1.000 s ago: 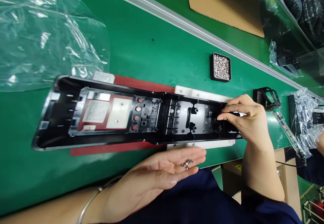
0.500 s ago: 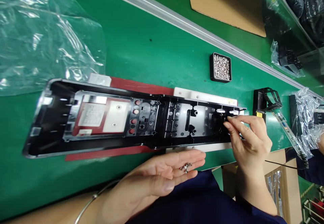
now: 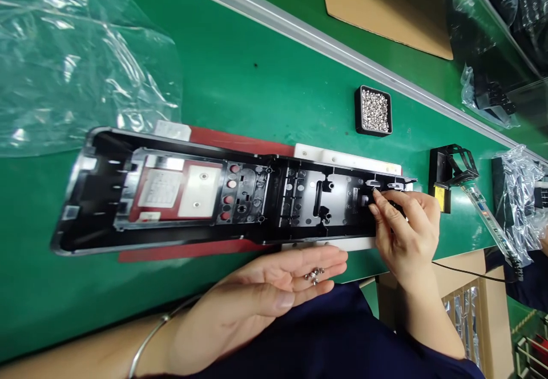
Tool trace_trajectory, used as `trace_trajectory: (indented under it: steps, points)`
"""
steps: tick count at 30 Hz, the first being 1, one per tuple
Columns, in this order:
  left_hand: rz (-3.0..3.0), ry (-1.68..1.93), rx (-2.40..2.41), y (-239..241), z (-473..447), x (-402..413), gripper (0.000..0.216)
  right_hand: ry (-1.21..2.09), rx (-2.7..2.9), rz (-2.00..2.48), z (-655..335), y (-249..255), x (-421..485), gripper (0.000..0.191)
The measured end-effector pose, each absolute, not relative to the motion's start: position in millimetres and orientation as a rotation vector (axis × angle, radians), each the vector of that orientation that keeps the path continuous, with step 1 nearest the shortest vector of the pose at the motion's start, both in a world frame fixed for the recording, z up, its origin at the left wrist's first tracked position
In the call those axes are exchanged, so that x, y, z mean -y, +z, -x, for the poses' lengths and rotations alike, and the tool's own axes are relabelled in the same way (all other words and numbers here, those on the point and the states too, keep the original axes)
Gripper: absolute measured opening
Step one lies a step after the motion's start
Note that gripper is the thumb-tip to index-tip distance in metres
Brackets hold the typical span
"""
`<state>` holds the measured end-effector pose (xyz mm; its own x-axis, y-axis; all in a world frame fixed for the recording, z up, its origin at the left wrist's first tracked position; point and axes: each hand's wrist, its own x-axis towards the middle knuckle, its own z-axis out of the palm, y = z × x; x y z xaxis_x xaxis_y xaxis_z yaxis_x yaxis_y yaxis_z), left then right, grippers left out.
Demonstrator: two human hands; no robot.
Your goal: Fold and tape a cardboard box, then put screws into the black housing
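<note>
Right hand [image 3: 405,236] pinches at the long black plastic housing [image 3: 231,196]'s 3 o'clock end; left hand [image 3: 265,296], grip spread, cups shiny screws [image 3: 314,276] off the green desk [image 3: 257,88]'s near edge.

Left hand [image 3: 261,293]: bare, wearing no glove. A thin silver-coloured bangle [image 3: 149,339] is circling the wrist, plain and smooth, catching the light along its curve. The left forearm is showing bare down to the picture's lower edge.

Right hand [image 3: 405,236]: bare, ungloved, fingers [image 3: 381,210] showing short, unpainted nails. No ring or band is showing on it. The right forearm is showing bare as well.

Garment [image 3: 342,339]: dark navy blue cloth, plain and unmarked, covering the torso at the lower edge of the view.
</note>
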<state>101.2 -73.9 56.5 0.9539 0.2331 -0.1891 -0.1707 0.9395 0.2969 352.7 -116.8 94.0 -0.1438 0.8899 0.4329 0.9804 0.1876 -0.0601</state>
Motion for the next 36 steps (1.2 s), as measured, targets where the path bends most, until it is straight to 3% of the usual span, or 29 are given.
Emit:
trace_trajectory:
  steps: [5,11,15,26,36]
  points:
    - [-0.245,0.202,-0.242,55,-103,73,0.049,-0.183,1.937,1.69,-346,110,131,0.027]
    - [-0.243,0.244,-0.168,59,-108,77,0.054,0.389,1.938,1.533,-323,123,161,0.022]
    - [-0.268,0.263,-0.187,56,-106,82,0.054,0.575,1.922,1.484,-310,114,165,0.025]
    - [-0.27,0.196,-0.171,51,-105,81,0.058,0.569,1.937,1.45,-306,105,165,0.021]
    - [-0.23,0.209,-0.144,52,-108,82,0.058,0.253,2.078,1.466,-321,103,158,0.018]
